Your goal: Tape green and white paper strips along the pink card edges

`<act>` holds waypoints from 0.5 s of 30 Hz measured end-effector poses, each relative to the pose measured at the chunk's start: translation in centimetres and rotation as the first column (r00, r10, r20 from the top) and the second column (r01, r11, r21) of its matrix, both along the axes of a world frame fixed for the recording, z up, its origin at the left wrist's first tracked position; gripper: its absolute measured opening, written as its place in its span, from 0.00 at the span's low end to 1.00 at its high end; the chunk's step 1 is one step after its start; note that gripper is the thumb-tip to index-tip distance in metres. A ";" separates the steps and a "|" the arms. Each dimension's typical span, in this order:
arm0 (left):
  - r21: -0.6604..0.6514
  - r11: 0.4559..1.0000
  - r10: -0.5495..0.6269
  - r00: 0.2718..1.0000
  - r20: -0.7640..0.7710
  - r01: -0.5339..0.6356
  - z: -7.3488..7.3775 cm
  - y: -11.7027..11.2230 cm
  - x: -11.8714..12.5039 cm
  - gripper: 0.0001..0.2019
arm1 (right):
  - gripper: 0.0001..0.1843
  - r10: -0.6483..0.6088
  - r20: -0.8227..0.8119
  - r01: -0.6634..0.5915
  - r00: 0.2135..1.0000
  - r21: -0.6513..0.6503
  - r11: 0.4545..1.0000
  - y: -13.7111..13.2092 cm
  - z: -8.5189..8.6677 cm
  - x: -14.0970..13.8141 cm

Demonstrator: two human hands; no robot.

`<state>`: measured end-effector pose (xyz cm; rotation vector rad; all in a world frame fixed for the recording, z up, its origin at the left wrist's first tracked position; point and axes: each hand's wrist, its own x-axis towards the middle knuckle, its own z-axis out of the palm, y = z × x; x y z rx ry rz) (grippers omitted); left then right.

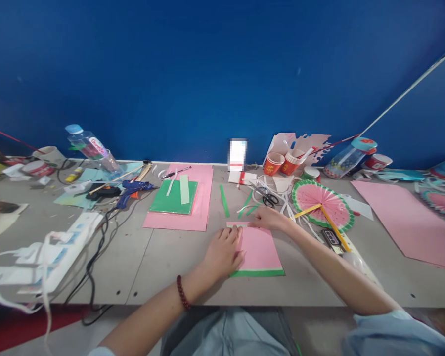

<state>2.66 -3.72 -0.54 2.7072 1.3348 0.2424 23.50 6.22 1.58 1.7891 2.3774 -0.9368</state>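
Note:
A small pink paper sheet (260, 252) with a green and white strip along its near edge lies on the grey table (163, 267) in front of me. My left hand (224, 251) rests flat on the sheet's left edge, fingers stretched out. My right hand (269, 218) presses on the sheet's far edge, fingers together, where a green strip lies. Loose green strips (224, 200) and white strips lie just beyond it. A beaded bracelet (183, 292) is on my left wrist.
A watermelon paper fan (322, 203), scissors (269, 199) and red paper cups (282, 163) sit to the right. Green card (173, 198) on pink paper lies behind left, with a blue glue gun (135, 190), a bottle (91, 147) and a white power strip (59, 249). Large pink sheet (408, 220) far right.

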 end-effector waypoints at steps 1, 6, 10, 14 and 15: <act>0.001 1.000 -0.001 1.000 0.002 0.001 0.0 0.0 0.0 0.29 | 0.23 -0.012 0.010 0.012 1.000 0.000 1.000 -0.1 0.0 0.1; -0.002 1.000 -0.004 1.000 0.012 0.004 0.0 0.0 -0.1 0.29 | 0.27 -0.093 0.076 0.092 0.993 0.010 0.996 -0.3 -0.2 0.6; -0.005 1.000 -0.002 1.000 0.018 0.002 0.1 0.0 -0.1 0.29 | 0.24 -0.126 0.050 0.123 0.991 0.073 0.990 -0.7 -0.2 1.5; -0.014 1.000 -0.005 0.999 0.032 0.006 0.1 0.0 -0.1 0.30 | 0.22 -0.134 0.007 0.132 0.991 0.125 0.983 -1.4 -0.4 2.1; -0.017 1.000 -0.006 0.999 0.034 0.006 0.2 0.0 -0.1 0.30 | 0.23 -0.131 0.006 0.129 0.991 0.148 0.981 -1.6 -0.5 2.1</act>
